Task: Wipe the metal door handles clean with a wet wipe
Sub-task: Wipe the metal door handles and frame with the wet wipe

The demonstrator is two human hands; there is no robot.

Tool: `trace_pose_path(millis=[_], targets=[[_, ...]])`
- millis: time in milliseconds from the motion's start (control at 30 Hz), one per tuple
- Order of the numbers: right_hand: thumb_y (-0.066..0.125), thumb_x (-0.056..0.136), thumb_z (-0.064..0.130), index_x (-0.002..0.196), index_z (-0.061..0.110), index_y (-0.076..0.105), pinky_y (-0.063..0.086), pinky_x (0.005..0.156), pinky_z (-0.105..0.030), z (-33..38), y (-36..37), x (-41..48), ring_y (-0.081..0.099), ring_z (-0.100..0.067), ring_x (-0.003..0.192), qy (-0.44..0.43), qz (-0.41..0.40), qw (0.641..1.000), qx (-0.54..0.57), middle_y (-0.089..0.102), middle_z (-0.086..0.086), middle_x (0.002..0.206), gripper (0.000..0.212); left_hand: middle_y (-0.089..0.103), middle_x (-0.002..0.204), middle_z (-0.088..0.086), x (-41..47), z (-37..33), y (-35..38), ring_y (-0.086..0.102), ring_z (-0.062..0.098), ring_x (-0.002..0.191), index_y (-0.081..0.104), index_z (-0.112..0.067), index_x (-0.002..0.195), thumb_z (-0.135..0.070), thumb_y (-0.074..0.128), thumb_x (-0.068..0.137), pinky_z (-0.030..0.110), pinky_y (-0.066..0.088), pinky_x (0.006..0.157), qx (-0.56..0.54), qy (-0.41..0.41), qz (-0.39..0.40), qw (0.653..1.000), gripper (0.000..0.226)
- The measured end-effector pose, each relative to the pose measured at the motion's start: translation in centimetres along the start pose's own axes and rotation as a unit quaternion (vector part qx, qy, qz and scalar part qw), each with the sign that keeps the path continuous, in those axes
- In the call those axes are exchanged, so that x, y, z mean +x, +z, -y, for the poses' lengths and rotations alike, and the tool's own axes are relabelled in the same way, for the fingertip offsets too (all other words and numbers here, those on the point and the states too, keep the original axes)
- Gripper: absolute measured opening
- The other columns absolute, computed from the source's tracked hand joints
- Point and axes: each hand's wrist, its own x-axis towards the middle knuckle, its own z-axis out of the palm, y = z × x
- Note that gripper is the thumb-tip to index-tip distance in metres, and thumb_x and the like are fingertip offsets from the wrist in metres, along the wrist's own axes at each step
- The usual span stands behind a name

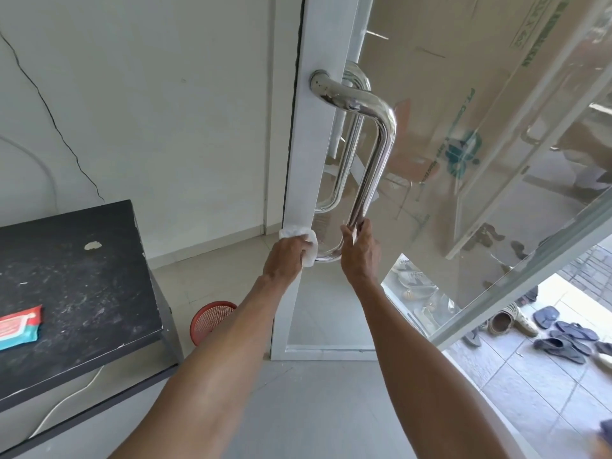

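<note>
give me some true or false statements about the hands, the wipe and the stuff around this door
1. The left hand holds a white wet wipe against the lower end of the metal door handle. True.
2. The right hand hangs free of the handle. False: its fingers grip the lower part of the handle's upright bar.
3. The wet wipe pack lies on the black table. True.
4. The red basket stands on the table. False: it sits on the floor beside the table.
5. Sandals lie on the tiles beyond the glass door. True.
</note>
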Motion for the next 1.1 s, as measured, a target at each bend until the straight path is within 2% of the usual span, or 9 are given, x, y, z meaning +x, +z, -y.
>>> trace_pose_path(millis=[100, 200, 300, 467, 633, 767, 833, 933, 1100], targets=[[0.054, 0.097, 0.031, 0.101, 0.012, 0.045, 0.041, 0.064, -0.040, -0.1, 0.0, 0.1, 0.054, -0.037, 0.069, -0.006, -0.005, 1.000, 0.000, 0.055, -0.007, 0.072, 0.021, 0.053, 0.140, 0.011, 1.0, 0.1, 0.4, 0.054, 0.029, 0.123, 0.069, -0.005, 0.118, -0.002, 0.051, 0.090, 0.029, 0.039, 0.101, 0.029, -0.008, 0.024, 0.999, 0.034], [0.054, 0.098, 0.033, 0.102, 0.013, 0.046, 0.037, 0.061, -0.036, 0.0, -0.1, 0.3, 0.054, -0.036, 0.068, -0.010, -0.006, 1.000, -0.002, 0.056, -0.006, 0.071, 0.021, 0.062, 0.127, 0.002, 1.0, -0.3, 1.0, 0.054, 0.020, 0.117, 0.064, -0.019, 0.123, -0.027, 0.054, 0.093, 0.031, 0.039, 0.094, 0.114, 0.030, 0.040, 0.992, 0.033], [0.054, 0.098, 0.033, 0.104, 0.013, 0.047, 0.037, 0.060, -0.035, 0.1, -0.1, 0.5, 0.055, -0.035, 0.067, -0.011, -0.010, 1.000, 0.000, 0.057, -0.006, 0.070, 0.022, 0.059, 0.131, -0.007, 1.1, -0.2, 1.4, 0.045, 0.013, 0.128, 0.058, -0.027, 0.129, -0.040, 0.051, 0.094, 0.034, 0.028, 0.105, 0.165, 0.057, 0.038, 0.984, 0.038], [0.054, 0.098, 0.034, 0.103, 0.012, 0.047, 0.040, 0.060, -0.036, -0.1, 0.1, 0.2, 0.055, -0.034, 0.065, -0.028, -0.013, 1.000, -0.002, 0.057, -0.005, 0.070, 0.024, 0.041, 0.149, 0.002, 0.8, 0.4, 1.7, 0.043, 0.027, 0.131, 0.051, -0.013, 0.131, -0.028, 0.044, 0.099, 0.042, 0.033, 0.106, 0.165, 0.032, 0.025, 0.985, 0.036], [0.053, 0.097, 0.037, 0.101, 0.017, 0.043, 0.042, 0.059, -0.036, 0.1, 0.3, 0.8, 0.056, -0.032, 0.063, -0.029, -0.013, 0.999, 0.011, 0.062, -0.003, 0.069, 0.023, 0.063, 0.127, 0.010, -0.7, -1.6, 3.7, 0.058, 0.030, 0.120, 0.058, -0.005, 0.130, -0.007, 0.053, 0.094, 0.042, 0.047, 0.101, 0.083, 0.113, -0.021, 0.990, 0.037], [0.054, 0.098, 0.035, 0.102, 0.012, 0.047, 0.039, 0.059, -0.034, 0.2, 0.3, 0.8, 0.054, -0.030, 0.063, -0.031, -0.012, 0.999, 0.013, 0.054, 0.003, 0.061, 0.025, 0.069, 0.112, 0.006, -0.6, -1.2, 3.8, 0.063, 0.026, 0.108, 0.067, -0.009, 0.114, -0.007, 0.061, 0.088, 0.037, 0.049, 0.089, 0.072, 0.088, -0.066, 0.991, 0.027], [0.055, 0.098, 0.033, 0.103, 0.010, 0.048, 0.034, 0.059, -0.031, 0.2, 0.2, 0.7, 0.051, -0.027, 0.061, -0.032, -0.017, 0.999, 0.016, 0.045, 0.012, 0.057, 0.025, 0.064, 0.118, 0.009, -0.2, -0.5, 3.4, 0.059, 0.029, 0.114, 0.065, -0.007, 0.113, -0.014, 0.060, 0.090, 0.039, 0.047, 0.092, 0.091, 0.042, -0.067, 0.993, 0.025], [0.055, 0.097, 0.032, 0.103, 0.010, 0.048, 0.034, 0.059, -0.031, 0.3, 0.2, 0.8, 0.053, -0.029, 0.063, -0.033, -0.022, 0.999, 0.018, 0.048, 0.006, 0.062, 0.024, 0.052, 0.137, 0.021, 0.1, 0.0, 3.7, 0.049, 0.036, 0.127, 0.058, 0.002, 0.125, -0.021, 0.057, 0.094, 0.044, 0.046, 0.099, 0.107, -0.003, -0.050, 0.993, 0.038], [0.055, 0.097, 0.033, 0.103, 0.009, 0.049, 0.036, 0.060, -0.031, 0.4, 0.2, 0.8, 0.055, -0.028, 0.064, -0.039, -0.023, 0.999, 0.022, 0.049, 0.011, 0.058, 0.026, 0.063, 0.124, 0.021, 0.0, -0.3, 4.7, 0.062, 0.033, 0.115, 0.061, 0.006, 0.122, -0.013, 0.066, 0.089, 0.041, 0.054, 0.090, 0.119, 0.081, -0.037, 0.989, 0.039]])
